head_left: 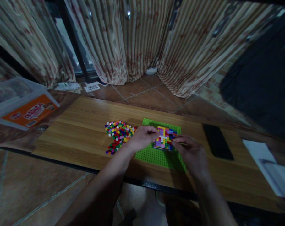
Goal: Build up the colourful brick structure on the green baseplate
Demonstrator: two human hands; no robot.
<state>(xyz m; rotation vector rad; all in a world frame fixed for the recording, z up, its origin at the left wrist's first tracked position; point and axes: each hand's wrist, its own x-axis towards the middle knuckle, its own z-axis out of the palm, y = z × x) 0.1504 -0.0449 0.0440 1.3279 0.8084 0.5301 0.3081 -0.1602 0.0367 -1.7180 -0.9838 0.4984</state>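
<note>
A colourful block of small building bricks (pixel 165 138), in yellow, pink, blue, red and white, sits on a green studded baseplate (pixel 154 157). My left hand (pixel 143 137) is at the block's left edge, thumb and forefinger pinched together; whatever lies between the tips is too small to make out. From the right, my right hand (pixel 191 152) has its fingers curled against the block's right edge, covering part of it. To the left of the baseplate lies a loose pile of small bricks (pixel 118 133) in many colours, partly behind my left hand.
The wooden table (pixel 81 125) carries a black phone (pixel 217 141) on the right. White papers (pixel 262 160) lie at its right end. A clear plastic tub (pixel 22 103) with an orange label stands at the far left. Striped curtains (pixel 142 40) hang behind; a dark draped shape (pixel 262 75) stands at right.
</note>
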